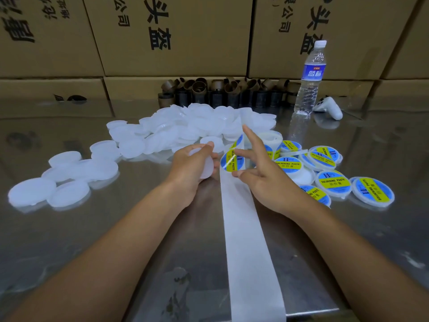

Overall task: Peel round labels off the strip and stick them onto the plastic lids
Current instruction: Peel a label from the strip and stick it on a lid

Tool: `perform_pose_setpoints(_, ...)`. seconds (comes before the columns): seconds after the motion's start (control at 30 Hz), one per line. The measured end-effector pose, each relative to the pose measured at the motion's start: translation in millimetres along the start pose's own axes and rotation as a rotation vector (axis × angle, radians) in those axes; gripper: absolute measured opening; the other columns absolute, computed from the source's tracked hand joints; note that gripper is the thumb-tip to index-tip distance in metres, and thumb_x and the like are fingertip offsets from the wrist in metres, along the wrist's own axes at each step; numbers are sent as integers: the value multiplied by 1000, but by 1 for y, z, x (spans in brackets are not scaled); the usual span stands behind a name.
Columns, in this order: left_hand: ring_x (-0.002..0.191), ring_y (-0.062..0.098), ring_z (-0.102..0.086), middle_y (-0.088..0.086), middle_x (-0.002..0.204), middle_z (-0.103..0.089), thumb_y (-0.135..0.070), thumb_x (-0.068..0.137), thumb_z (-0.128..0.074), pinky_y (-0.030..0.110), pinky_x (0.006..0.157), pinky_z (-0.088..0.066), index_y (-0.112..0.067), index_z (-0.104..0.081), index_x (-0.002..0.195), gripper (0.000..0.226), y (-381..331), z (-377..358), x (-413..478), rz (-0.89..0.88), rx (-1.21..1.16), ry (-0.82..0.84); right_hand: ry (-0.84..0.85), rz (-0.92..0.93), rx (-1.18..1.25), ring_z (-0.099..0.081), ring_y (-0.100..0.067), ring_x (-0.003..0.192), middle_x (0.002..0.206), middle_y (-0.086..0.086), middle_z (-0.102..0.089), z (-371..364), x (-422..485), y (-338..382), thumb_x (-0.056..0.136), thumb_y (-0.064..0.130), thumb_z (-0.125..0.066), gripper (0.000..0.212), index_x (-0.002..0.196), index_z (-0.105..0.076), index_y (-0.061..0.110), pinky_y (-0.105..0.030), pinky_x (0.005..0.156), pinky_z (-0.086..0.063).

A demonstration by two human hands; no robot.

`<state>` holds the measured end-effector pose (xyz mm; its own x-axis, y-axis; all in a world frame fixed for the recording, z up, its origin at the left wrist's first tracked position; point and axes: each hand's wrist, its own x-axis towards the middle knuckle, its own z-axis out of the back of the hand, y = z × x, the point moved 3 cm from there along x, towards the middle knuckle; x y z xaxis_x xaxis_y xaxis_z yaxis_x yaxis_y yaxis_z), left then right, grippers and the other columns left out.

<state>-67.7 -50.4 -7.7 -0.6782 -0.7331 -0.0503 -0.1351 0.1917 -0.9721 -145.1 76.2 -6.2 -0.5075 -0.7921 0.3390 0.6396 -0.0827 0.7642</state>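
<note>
My left hand (189,166) grips a bare white plastic lid (205,167) just left of the strip. A white backing strip (246,240) runs from the table's near edge up to a label roll (270,139). A round blue and yellow label (231,161) sits on the strip between my hands. My right hand (260,173) pinches that label's right edge with thumb and a fingertip, the other fingers spread upward. A heap of bare white lids (185,126) lies behind and to the left. Several labelled lids (333,181) lie to the right.
The table is shiny metal (116,240). A water bottle (311,77) stands at the back right beside a white controller (328,109). A row of brown cardboard cores (220,91) lines the back, with stacked cardboard boxes (174,36) behind them.
</note>
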Motion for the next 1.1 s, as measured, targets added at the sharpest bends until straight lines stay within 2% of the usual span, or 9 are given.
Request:
perform_pose_setpoints(0.13, 68, 20, -70, 8, 77, -71, -36, 97, -51, 33, 71, -58, -10, -59, 92, 28, 2, -5, -4, 221, -235, 236, -8, -14, -8, -55, -4, 79, 133, -1, -51, 1, 2, 0, 92, 1, -45, 82, 141, -8, 55, -34, 93, -46)
perform_pose_setpoints(0.3, 80, 21, -68, 8, 83, -71, -51, 90, -44, 38, 93, -49, -10, -73, 89, 51, 9, -14, -11, 303, -177, 482, -103, 27, 76, -54, -8, 73, 118, -2, -54, 7, 2, 3, 89, -9, -31, 77, 130, -22, 55, -16, 65, -43)
perform_pose_setpoints(0.37, 81, 23, -68, 11, 86, -71, -52, 89, -46, 38, 98, -47, -7, -62, 104, 49, 9, -15, -11, 317, -192, 472, -215, 71, 114, -57, -9, 79, 111, 0, -49, 12, 2, 7, 87, -11, -32, 71, 126, -36, 48, -12, 68, -42)
perform_pose_setpoints(0.5, 81, 28, -66, 13, 81, -68, -54, 92, -43, 40, 102, -45, -5, -59, 97, 52, 11, -13, -8, 344, -201, 430, -367, 91, 201, -58, -2, 100, 119, 7, -49, 23, 1, 16, 86, -12, -42, 54, 105, -57, 37, -15, 73, -47)
perform_pose_setpoints(0.57, 83, 28, -65, 13, 82, -67, -55, 94, -39, 39, 99, -46, -5, -60, 97, 54, 10, -13, -9, 358, -209, 431, -336, 82, 328, -64, -9, 99, 119, 0, -56, 25, 0, 19, 86, -13, -44, 46, 98, -55, 30, -21, 75, -49)
perform_pose_setpoints(0.7, 82, 22, -61, 9, 82, -64, -56, 97, -29, 32, 89, -49, -4, -59, 116, 63, 10, -15, -11, 349, -201, 495, -204, 57, 498, -70, -17, 73, 95, -8, -65, 22, -2, 23, 88, -13, -47, 37, 101, -47, 22, -28, 73, -53)
perform_pose_setpoints(0.8, 79, 20, -61, 6, 80, -65, -53, 99, -25, 28, 79, -53, -8, -61, 107, 59, 10, -17, -11, 324, -190, 515, -136, 49, 527, -63, -18, 62, 78, -6, -63, 20, -2, 23, 87, -15, -48, 39, 104, -50, 20, -30, 67, -52)
perform_pose_setpoints(1.0, 89, 21, -63, 9, 100, -69, -52, 101, -24, 34, 88, -50, -15, -80, 82, 70, 12, -19, -11, 315, -239, 519, -61, 70, 452, -54, -14, 61, 70, 3, -63, 13, -1, 21, 88, -13, -48, 41, 100, -60, 24, -26, 57, -49)
perform_pose_setpoints(1.1, 97, 21, -65, 8, 105, -71, -54, 100, -20, 33, 92, -49, -13, -71, 102, 66, 14, -18, -9, 331, -238, 526, -59, 96, 371, -53, -22, 67, 74, 5, -60, 10, -1, 20, 89, -10, -49, 44, 96, -63, 32, -31, 58, -49)
